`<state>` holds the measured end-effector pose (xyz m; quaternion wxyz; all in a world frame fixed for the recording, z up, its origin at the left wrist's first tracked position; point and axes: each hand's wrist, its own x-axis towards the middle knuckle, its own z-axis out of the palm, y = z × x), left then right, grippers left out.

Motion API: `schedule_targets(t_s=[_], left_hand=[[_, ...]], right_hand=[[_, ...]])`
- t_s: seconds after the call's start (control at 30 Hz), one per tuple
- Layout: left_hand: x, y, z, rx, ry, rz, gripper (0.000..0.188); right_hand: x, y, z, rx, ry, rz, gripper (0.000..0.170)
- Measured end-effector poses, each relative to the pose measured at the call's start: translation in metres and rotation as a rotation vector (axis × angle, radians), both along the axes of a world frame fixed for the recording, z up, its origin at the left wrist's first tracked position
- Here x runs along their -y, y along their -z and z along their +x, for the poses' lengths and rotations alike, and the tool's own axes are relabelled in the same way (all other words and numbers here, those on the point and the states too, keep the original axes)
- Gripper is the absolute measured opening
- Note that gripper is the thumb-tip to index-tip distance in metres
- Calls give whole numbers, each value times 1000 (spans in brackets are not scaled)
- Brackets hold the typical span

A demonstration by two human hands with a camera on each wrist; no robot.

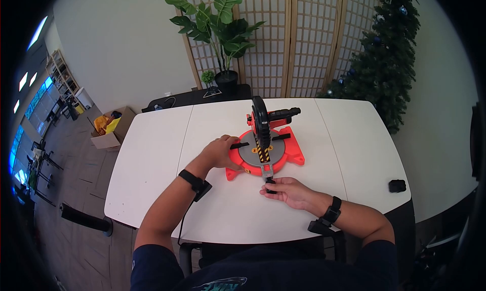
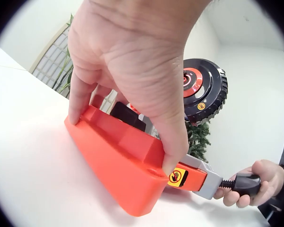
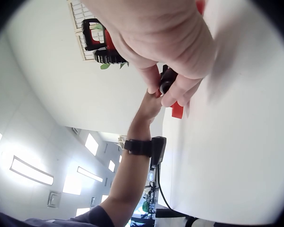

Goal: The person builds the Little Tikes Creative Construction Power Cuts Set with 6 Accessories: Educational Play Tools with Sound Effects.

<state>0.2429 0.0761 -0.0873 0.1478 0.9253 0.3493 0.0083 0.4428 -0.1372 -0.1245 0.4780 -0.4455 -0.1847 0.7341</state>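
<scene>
A toy miter saw with a red base and a grey round turntable stands on the white table. Its black blade guard is raised at the middle, with a black handle pointing right. My left hand grips the base's left side, thumb at the front edge and fingers over the far part, as the left wrist view shows. At the front, my right hand pinches a black knob on a threaded rod that enters a grey bracket. Fingers partly hide the knob in the right wrist view.
A small black object lies at the table's right edge. Behind the white table are a dark side table with a potted plant, a lattice screen and a decorated tree. An open cardboard box stands left on the floor.
</scene>
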Motion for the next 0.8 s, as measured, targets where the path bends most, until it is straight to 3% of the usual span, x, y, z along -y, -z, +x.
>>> schedule_targets(t_s=[0.53,0.8], left_hand=[[1,-7,0,-1,2,-21,110],[2,-7,0,10,-13,-19,109]], right_hand=[[1,5,5,-109,-16,13,19],[0,13,8,-90,0,5,24]])
